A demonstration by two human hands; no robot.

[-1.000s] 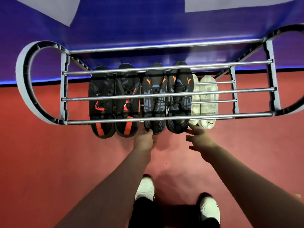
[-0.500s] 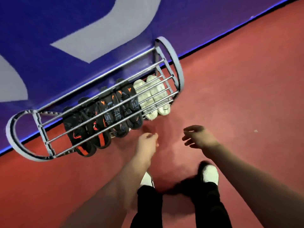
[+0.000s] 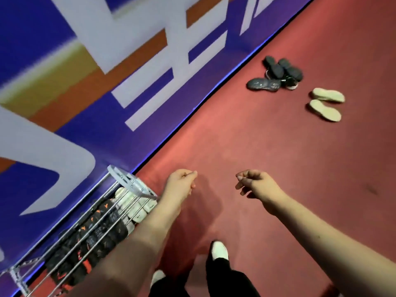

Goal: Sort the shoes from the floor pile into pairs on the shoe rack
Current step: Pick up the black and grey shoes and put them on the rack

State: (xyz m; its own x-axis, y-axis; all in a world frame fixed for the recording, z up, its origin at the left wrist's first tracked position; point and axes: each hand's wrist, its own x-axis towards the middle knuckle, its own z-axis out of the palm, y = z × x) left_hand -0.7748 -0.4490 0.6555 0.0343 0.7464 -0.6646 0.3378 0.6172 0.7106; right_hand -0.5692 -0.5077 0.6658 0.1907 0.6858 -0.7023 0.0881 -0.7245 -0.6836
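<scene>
Shoe rack point(image 3: 123, 177) stood at 8 o'clock of the view, against the blue wall banner point(image 3: 150, 116). On it sat black-and-orange shoes point(image 3: 100, 232) in a row, with white shoes point(image 3: 130, 202) at the end nearest the hands.

Floor pile lay at 1 o'clock, well apart from the rack. It was a cluster of dark shoes point(image 3: 276, 76), soles up and touching, count unclear. Two pale shoes point(image 3: 325, 103) lay side by side at 4 o'clock of that cluster, also soles up.

Left hand point(image 3: 180, 185) hung over the red floor point(image 3: 278, 159) just beside the rack end, fingers loosely curled, gripping nothing. Right hand point(image 3: 255, 183) was at 3 o'clock of it, fingers likewise loosely curled and empty. One white-shod foot point(image 3: 219, 250) showed at 6 o'clock.
</scene>
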